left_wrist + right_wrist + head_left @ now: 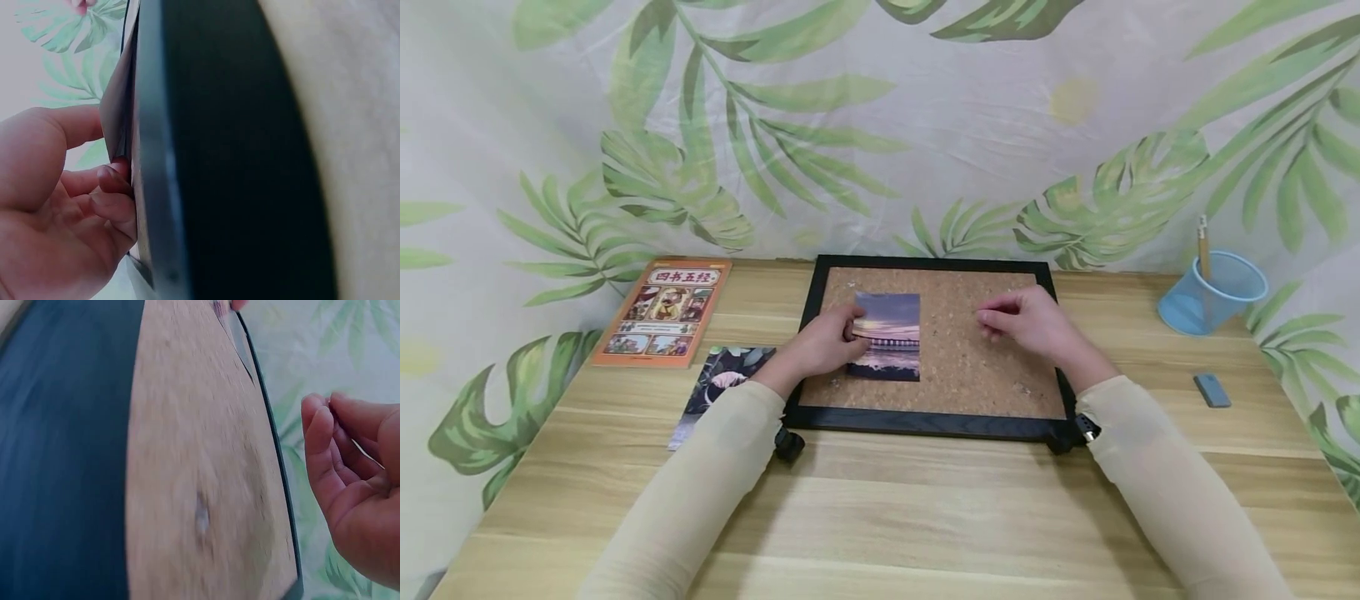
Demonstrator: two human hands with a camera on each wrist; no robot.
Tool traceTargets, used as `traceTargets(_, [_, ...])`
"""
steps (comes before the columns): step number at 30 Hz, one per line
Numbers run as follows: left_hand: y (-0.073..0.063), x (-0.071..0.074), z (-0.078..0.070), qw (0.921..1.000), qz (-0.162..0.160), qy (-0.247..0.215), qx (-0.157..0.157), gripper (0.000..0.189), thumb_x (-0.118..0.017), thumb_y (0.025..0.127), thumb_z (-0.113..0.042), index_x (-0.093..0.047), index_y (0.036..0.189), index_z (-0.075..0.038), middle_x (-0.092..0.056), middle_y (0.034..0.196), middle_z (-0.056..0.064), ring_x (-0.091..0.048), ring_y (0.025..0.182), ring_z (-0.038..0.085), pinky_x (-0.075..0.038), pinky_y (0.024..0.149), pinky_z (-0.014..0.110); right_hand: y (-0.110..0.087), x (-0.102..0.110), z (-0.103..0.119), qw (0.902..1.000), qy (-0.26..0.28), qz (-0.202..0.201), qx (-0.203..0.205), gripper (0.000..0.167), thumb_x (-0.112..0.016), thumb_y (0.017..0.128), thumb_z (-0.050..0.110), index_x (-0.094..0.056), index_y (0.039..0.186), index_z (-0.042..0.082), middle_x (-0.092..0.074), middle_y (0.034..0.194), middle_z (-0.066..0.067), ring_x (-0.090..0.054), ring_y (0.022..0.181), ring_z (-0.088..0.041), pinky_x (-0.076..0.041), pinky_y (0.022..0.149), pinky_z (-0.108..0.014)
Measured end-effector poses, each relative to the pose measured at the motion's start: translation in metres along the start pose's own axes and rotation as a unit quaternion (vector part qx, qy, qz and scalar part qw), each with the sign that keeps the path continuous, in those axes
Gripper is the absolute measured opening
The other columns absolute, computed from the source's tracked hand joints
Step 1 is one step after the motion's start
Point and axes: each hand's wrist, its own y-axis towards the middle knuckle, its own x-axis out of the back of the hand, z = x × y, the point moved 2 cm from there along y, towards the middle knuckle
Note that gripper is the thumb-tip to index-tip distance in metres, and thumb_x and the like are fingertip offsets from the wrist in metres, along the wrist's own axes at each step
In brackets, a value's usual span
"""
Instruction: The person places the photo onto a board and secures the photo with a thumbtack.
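A photo (891, 337) of a sea pier under a purple sky lies over the left half of a cork board (958, 350) in a black frame. Its left edge is pinched between the thumb and fingers of my left hand (823, 342); in the left wrist view the photo (114, 103) bends up beside the frame (237, 156). Over the board's right side is my right hand (1030, 325), thumb and fingertips pressed together. Between these fingertips (320, 419) a tiny dark speck shows, its kind hidden. Small clear pins (1021, 388) stand near the board's corners.
An orange book (662, 312) lies at the back left. Partly under my left sleeve is a second photo (726, 379) with dark leaves and a pink shape. On the right stand a blue mesh cup (1213, 292) holding a pencil (1204, 250), and a grey-blue eraser (1212, 390).
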Motion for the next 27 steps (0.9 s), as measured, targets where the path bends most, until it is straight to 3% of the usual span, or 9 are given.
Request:
traceTargets(12, [0.003, 0.001, 0.000, 1.0000, 0.005, 0.006, -0.004, 0.062, -0.069, 0.104, -0.022, -0.049, 0.158, 0.001, -0.054, 0.087, 0.005, -0.048, 0.071, 0.018, -0.039, 0.068, 0.033, 0.039, -0.044, 0.017, 0.9989, 0.041, 0.023, 0.007, 0.019, -0.063, 0.108, 0.003, -0.071, 0.121, -0.008, -0.077, 0.107, -0.026, -0.075, 0.082, -0.019, -0.063, 0.074, -0.031])
traceTargets(20, [0.002, 0.002, 0.000, 0.9999, 0.010, -0.004, -0.012, 0.062, -0.068, 0.104, -0.021, -0.048, 0.158, 0.003, -0.055, 0.086, 0.005, -0.049, 0.071, 0.019, -0.040, 0.068, 0.033, 0.064, -0.065, 0.021, 0.9953, 0.087, 0.032, -0.029, 0.018, -0.063, 0.108, 0.005, -0.070, 0.121, -0.007, -0.078, 0.103, -0.021, -0.073, 0.078, -0.018, -0.062, 0.069, -0.029])
traceTargets(25, [0.005, 0.001, 0.006, 0.9997, 0.006, -0.008, -0.021, 0.062, -0.069, 0.103, -0.024, -0.051, 0.154, 0.005, -0.055, 0.087, 0.005, -0.051, 0.072, 0.018, -0.041, 0.068, 0.033, 0.076, -0.075, 0.027, 0.9951, 0.083, 0.043, -0.035, 0.020, -0.064, 0.109, 0.007, -0.071, 0.123, -0.005, -0.079, 0.100, -0.019, -0.072, 0.072, -0.015, -0.059, 0.064, -0.027])
traceTargets(27, [0.012, -0.003, 0.015, 0.9997, 0.004, -0.005, -0.024, 0.062, -0.070, 0.102, -0.026, -0.051, 0.153, 0.004, -0.056, 0.088, 0.005, -0.052, 0.073, 0.019, -0.041, 0.067, 0.033, 0.081, -0.079, 0.030, 0.9952, 0.080, 0.045, -0.033, 0.020, -0.063, 0.109, 0.007, -0.071, 0.123, -0.005, -0.079, 0.099, -0.018, -0.071, 0.071, -0.015, -0.059, 0.063, -0.026])
